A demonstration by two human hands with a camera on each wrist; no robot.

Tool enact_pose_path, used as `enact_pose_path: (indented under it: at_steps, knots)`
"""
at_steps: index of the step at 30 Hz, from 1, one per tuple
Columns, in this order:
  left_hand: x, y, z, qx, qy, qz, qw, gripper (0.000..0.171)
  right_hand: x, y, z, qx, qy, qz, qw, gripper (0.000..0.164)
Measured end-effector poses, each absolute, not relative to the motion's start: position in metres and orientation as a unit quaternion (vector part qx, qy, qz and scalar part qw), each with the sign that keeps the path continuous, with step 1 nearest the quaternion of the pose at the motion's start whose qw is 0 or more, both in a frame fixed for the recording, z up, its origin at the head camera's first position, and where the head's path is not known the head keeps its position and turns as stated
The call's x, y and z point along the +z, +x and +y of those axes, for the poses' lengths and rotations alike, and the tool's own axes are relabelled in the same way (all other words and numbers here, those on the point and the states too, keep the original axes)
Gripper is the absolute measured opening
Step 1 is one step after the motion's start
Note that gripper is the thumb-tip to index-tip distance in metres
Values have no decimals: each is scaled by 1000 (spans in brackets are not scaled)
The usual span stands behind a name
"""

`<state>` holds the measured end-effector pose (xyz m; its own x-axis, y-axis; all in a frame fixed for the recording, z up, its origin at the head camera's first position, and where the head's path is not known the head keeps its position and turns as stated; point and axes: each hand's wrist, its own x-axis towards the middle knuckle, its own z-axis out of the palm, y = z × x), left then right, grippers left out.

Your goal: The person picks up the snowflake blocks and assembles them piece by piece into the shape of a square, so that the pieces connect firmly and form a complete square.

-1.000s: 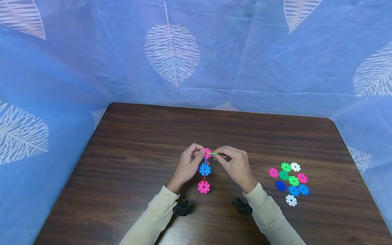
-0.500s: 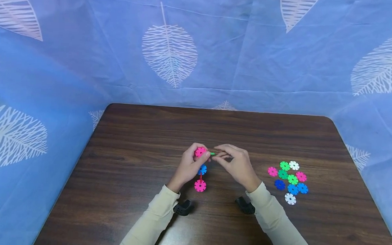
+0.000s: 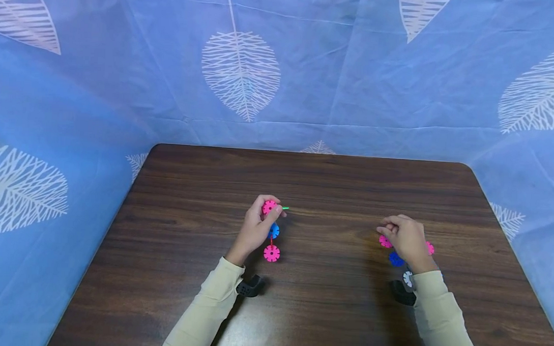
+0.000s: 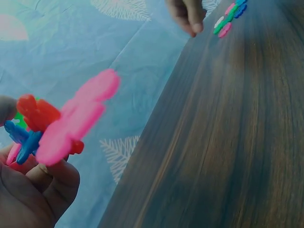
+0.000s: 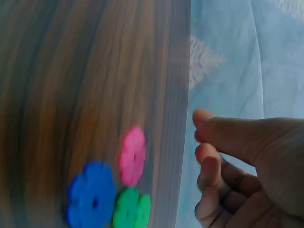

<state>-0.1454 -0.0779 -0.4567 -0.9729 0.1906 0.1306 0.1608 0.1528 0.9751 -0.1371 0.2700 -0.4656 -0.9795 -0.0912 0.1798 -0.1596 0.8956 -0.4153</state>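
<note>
The left hand (image 3: 251, 232) pinches the topmost pink disc (image 3: 268, 206) of a disc chain (image 3: 275, 232) between thumb and fingers, its lower discs trailing toward the tabletop's (image 3: 331, 195) near edge. The right hand (image 3: 409, 241), fingers loosely curled, hovers by loose discs (image 3: 394, 258) nearer the right edge.

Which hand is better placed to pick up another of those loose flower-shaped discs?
Probably the right hand: it hovers by a loose pink, flower-shaped plastic disc and holds no visible disc. The left hand is farther off, gripping the chain of pink, blue, red and green notched discs.
</note>
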Motion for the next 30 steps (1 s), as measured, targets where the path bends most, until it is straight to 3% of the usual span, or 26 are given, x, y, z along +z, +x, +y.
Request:
enact_pose_path:
  at_steps: [7,12,16,22,28,30]
  knots:
    - [-457,-146,-81,629,122,768,16,28,-462,-131,288,199,-18,-978,-61,39]
    - [-456,-146,-81,625,120,770,31,31,-463,-128,289,194,-50,-974,-105,45]
    - [-457,-146,-81,627,113,770,36,31,-467,-127,288,194,-65,-972,-113,47]
    - [-450,-145,-82,626,102,773,38,27,-471,-131,289,193,-73,-973,-106,35]
    - [-424,-134,-81,626,108,771,41,26,-474,-136,287,214,-28,-974,-73,28]
    - [-434,-137,-81,633,104,767,37,25,-476,-136,284,227,-12,-972,-58,26]
